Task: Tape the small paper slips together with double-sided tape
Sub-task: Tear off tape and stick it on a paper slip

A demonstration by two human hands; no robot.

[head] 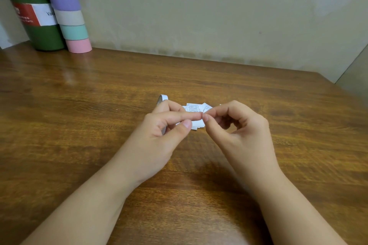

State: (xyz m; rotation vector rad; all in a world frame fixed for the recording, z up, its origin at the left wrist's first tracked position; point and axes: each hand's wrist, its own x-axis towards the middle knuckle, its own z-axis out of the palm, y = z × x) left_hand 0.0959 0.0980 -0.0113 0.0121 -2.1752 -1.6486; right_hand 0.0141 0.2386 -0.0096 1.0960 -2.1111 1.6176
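Left hand (pixel 169 123) and right hand (pixel 237 123) are each pinching the white tape strip (pixel 197 124), lying left-to-right between them, over the table (pixel 79 105) middle. Printed paper slips (pixel 194 108) are lying just behind; a tape roll (pixel 162 98) is showing behind the left fingers.

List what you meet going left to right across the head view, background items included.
Green bottle → stack of pastel tape rolls → double-sided tape roll → left hand → paper slips → right hand, all on or over the wooden table.
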